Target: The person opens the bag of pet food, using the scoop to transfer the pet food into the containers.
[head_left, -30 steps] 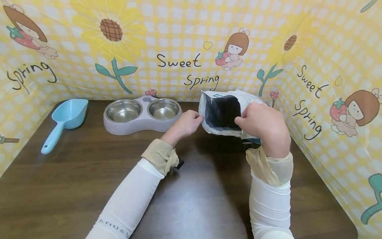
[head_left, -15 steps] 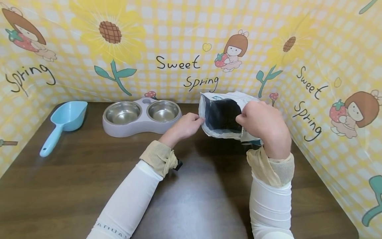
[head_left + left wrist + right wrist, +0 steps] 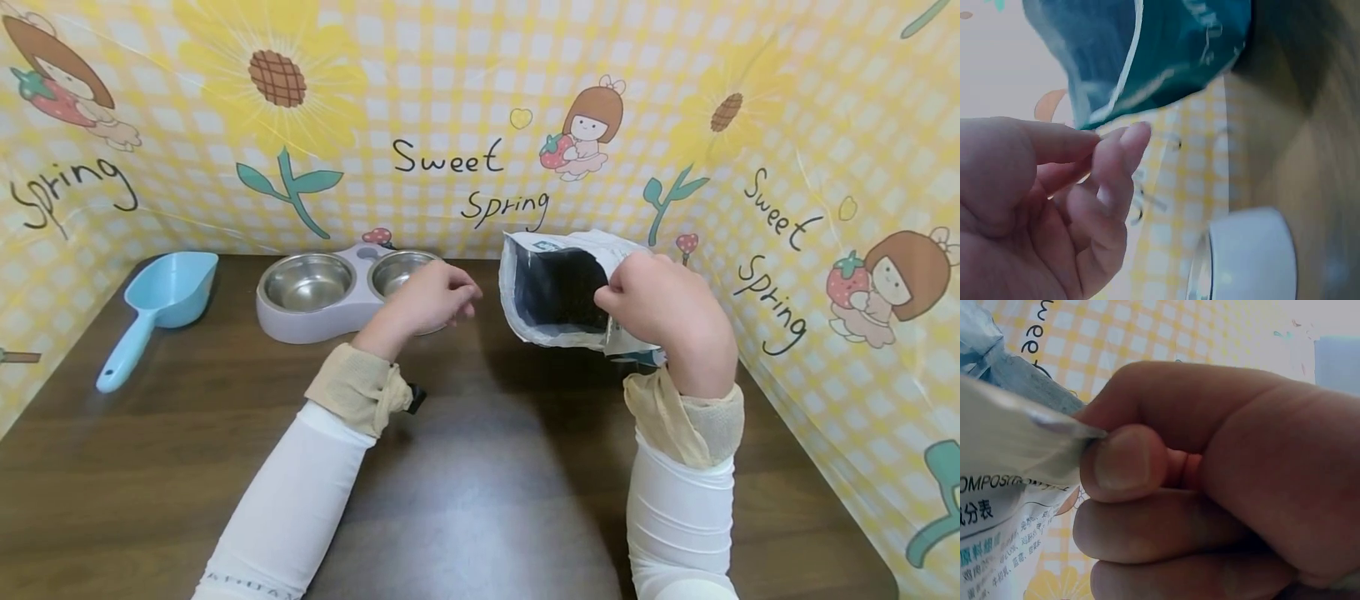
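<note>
A white and teal printed bag (image 3: 555,287) stands at the back right, its mouth facing me and gaping. Dark contents or lining show inside; I cannot tell which. My right hand (image 3: 671,321) pinches the right edge of the mouth between thumb and index finger, as the right wrist view also shows. My left hand (image 3: 423,304) is apart from the bag, in front of the right-hand bowl, with loosely bent fingers and nothing in them. In the left wrist view, the bag's teal side (image 3: 1179,56) lies just beyond the fingertips.
A pale mauve double pet bowl stand (image 3: 322,325) with two steel bowls (image 3: 307,283) stands at the back, left of the bag. A light blue scoop (image 3: 168,287) lies at the far left. Patterned yellow cloth (image 3: 450,100) walls the dark wooden table (image 3: 465,483) at the back and sides.
My left hand has let go of the left edge of the bag's mouth and moved left toward the bowls. My right hand and the bag stay nearly where they were.
</note>
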Available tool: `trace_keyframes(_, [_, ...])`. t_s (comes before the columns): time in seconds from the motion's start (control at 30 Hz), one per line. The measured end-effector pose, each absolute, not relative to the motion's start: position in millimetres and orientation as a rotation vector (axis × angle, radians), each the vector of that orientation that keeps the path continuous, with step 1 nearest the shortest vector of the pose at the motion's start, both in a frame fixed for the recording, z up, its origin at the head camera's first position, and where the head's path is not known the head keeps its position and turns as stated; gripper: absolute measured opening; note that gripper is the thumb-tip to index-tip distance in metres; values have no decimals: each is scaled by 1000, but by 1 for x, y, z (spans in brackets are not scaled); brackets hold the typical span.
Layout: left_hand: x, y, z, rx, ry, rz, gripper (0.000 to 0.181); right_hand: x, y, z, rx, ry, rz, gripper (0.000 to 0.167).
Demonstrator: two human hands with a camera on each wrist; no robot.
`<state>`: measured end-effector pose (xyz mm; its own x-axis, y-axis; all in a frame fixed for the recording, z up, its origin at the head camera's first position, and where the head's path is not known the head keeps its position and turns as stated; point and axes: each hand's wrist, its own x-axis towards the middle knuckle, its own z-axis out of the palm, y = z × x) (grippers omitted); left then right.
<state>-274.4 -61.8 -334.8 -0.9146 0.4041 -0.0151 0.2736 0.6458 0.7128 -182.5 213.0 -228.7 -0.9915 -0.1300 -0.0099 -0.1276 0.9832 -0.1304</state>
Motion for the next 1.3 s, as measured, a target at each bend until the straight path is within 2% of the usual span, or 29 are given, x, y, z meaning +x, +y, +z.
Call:
trace_keyframes(0.2, [-276, -96, -333, 455, 2807, 1038, 21, -182, 216, -230, -238, 3118, -222, 45])
trace_keyframes(0.33, [-279, -116, -335, 414, 2798, 1029, 37, -181, 217, -231, -252, 3120, -228, 44])
trace_keyframes(0.47, [-282, -135, -331, 394, 2869, 1031, 44, -181, 217, -231, -260, 3118, -232, 44])
trace_keyframes(0.63, [-280, -187, -321, 208, 2954, 1053, 60, -180, 216, -232, -259, 3105, -247, 45])
trace_keyframes(0.87, [-253, -288, -319, -361, 3049, 956, 83, -180, 216, -233, -255, 3086, -259, 46])
trace_keyframes(1.0, [-235, -326, -324, -554, 2966, 831, 98, -179, 217, -233, -260, 3086, -249, 46])
trace_keyframes(1.13, [-224, -349, -331, -632, 2892, 720, 106, -180, 217, -233, -256, 3086, -241, 45])
trace_keyframes(1.3, [-215, -369, -338, -556, 2879, 625, 99, -181, 217, -233, -265, 3097, -237, 42])
